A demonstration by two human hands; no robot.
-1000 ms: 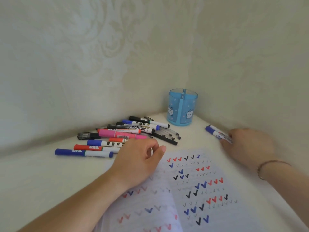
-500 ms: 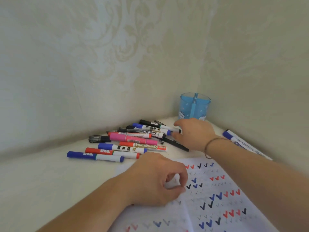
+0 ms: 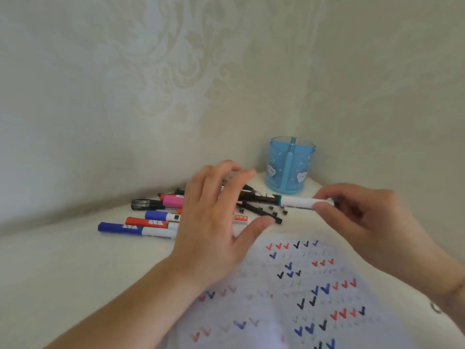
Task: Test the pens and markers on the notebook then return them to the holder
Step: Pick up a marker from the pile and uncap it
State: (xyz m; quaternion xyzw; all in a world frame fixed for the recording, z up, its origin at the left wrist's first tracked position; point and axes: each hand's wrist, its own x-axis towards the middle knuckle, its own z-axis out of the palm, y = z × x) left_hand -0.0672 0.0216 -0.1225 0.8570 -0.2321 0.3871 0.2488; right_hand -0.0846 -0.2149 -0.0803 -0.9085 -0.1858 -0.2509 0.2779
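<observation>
While right hand (image 3: 372, 222) fingers pinch the black-capped white marker (image 3: 297, 201), left hand (image 3: 216, 217) hovers spread; next: uncap, test on tick-covered paper notebook (image 3: 314, 298) at six o'clock.

Open tabletop (image 3: 63, 268) left of the pen pile (image 3: 161, 212); holder (image 3: 290, 167) boxed into the wall corner (image 3: 327, 109)

Two walls (image 3: 125, 84) meet in a corner, seam running vertically behind and above the fingertips. Both covered in pale cream-beige wallpaper with faint embossed damask scrolls, pattern clearest on left wall, up and left of the fingers. Right wall (image 3: 390, 84) plainer, softer pattern. White tabletop (image 3: 50, 273) fits into the corner, under and around the fingers, matte, slightly uneven look. Light soft, diffuse, daylight-like; left wall has a cool bluish cast. Weak shadows only.
</observation>
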